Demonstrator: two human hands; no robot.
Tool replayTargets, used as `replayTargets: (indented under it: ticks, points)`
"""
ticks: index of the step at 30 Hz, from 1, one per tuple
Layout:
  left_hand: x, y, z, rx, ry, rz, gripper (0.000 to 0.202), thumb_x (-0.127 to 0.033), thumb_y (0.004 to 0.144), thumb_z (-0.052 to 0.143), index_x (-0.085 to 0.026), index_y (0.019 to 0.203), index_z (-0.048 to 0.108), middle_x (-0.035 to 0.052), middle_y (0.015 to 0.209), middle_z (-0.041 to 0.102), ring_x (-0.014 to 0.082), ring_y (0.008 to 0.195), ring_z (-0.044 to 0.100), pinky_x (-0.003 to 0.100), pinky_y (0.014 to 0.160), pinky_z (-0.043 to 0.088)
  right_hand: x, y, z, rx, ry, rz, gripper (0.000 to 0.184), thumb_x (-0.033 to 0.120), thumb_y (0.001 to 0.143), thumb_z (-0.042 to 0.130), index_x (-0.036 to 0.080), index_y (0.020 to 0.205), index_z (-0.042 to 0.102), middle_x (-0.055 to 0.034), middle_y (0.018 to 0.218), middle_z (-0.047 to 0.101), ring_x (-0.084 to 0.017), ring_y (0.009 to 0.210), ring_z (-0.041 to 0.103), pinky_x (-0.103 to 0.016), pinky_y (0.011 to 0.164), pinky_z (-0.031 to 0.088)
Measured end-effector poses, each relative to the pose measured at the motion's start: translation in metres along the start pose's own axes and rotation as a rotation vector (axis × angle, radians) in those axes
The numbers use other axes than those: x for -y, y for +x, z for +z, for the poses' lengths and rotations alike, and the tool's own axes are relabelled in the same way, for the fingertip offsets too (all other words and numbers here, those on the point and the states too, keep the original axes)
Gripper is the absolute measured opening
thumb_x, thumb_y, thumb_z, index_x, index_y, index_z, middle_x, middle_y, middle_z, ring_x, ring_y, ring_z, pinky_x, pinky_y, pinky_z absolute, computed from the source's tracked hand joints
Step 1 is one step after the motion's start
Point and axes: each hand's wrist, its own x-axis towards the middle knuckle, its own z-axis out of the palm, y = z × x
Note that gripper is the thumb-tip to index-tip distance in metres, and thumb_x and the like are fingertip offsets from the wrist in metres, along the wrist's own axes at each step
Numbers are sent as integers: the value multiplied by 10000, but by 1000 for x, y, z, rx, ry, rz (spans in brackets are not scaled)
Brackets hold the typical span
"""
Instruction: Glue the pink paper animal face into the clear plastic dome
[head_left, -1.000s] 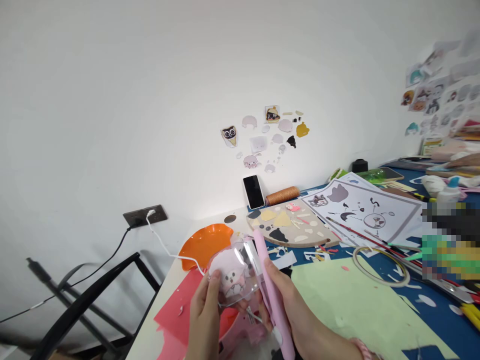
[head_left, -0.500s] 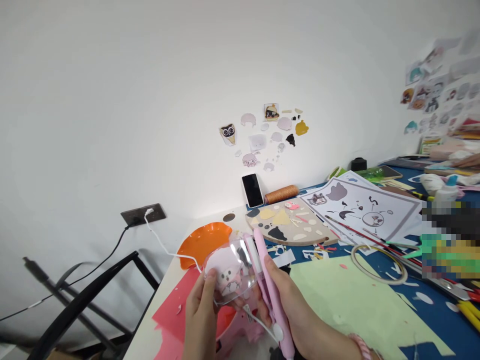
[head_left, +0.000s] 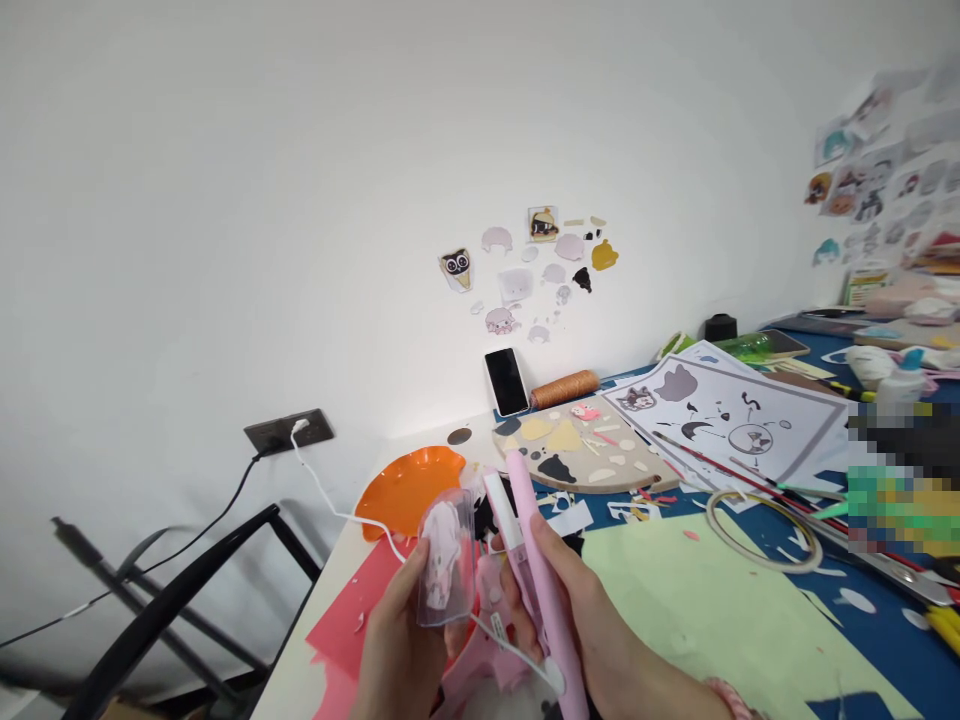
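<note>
A clear plastic case [head_left: 466, 560] with a pale pink cartoon figure [head_left: 444, 555] on or in it is held upright in my left hand [head_left: 409, 620], the fingers closed round its side and lower edge. My right hand [head_left: 577, 600] is wrapped round a pink mini hair straightener [head_left: 541, 580], whose two arms stand slightly apart at the tips. A white cord [head_left: 517, 648] with a small tag hangs from the straightener's lower end. The case is just left of the straightener and seems apart from it. Pink and red sheets [head_left: 352, 610] lie beneath my hands.
An orange dish [head_left: 409, 490] stands behind the case. A board with cut pieces [head_left: 585, 440], printed sheets [head_left: 720, 410], a tape roll [head_left: 765, 530] and a pale green sheet [head_left: 690, 600] lie rightward. A wall socket [head_left: 289, 430] holds a white plug; a black chair [head_left: 187, 580] is left.
My left hand has turned the case, so the figure shows at a steep angle instead of facing me, and has drawn it slightly away from the straightener. The straightener has barely moved.
</note>
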Motion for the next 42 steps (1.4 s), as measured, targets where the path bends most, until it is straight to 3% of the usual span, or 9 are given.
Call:
replayTargets:
  ticks: [3,6,9,14,19,27,33,42]
  points:
    - [-2,-2,2,-15,-12,-48,190,-365,695,702,-182,740,680,-70,414,407,56,332,287,174,318,266,0,-1,1,11,16,-5,598,650,825,423,142,531,540,12,417,455,-63,354,405,-173,377,303]
    - [-1,-1,1,31,14,-20,216,-406,719,669,-194,750,687,-40,467,488,88,379,377,203,368,338,1,-2,1,24,8,-19,576,657,803,447,141,570,554,14,440,473,-62,350,402,-179,373,293]
    - [2,2,-3,91,79,41,300,-464,764,615,-188,648,643,-15,450,507,123,418,428,238,435,402,3,-4,1,45,-36,-31,580,699,763,461,149,601,552,20,427,471,-67,343,395,-191,377,282]
    - [5,-2,-5,4,158,189,281,-442,781,628,-199,645,595,-33,464,497,120,448,428,215,455,403,3,-3,2,11,-80,-76,567,680,790,450,156,590,529,28,406,449,-62,338,351,-198,380,248]
    - [6,-5,-5,-95,296,273,350,-483,777,627,-199,587,550,-35,515,509,108,489,419,194,489,388,0,0,-2,67,-89,-125,544,614,846,429,145,591,535,16,438,470,-64,353,382,-194,380,273]
    - [12,4,-18,-71,374,301,333,-523,783,604,-212,665,588,-22,584,510,145,578,441,219,519,390,-2,3,-6,27,-176,-148,463,595,827,500,157,680,531,26,506,510,-57,368,404,-173,355,302]
    - [11,1,-15,-103,372,330,412,-526,737,651,-207,541,479,-54,523,391,117,511,350,213,466,355,-1,4,-6,35,-157,-154,400,554,835,520,165,741,522,37,544,517,-49,362,394,-167,339,304]
    - [10,-1,-11,-132,389,345,323,-509,692,695,-207,640,593,-28,566,521,152,588,455,223,520,404,1,2,-1,1,-196,-141,441,596,787,561,157,759,549,43,510,507,-43,351,394,-155,336,312]
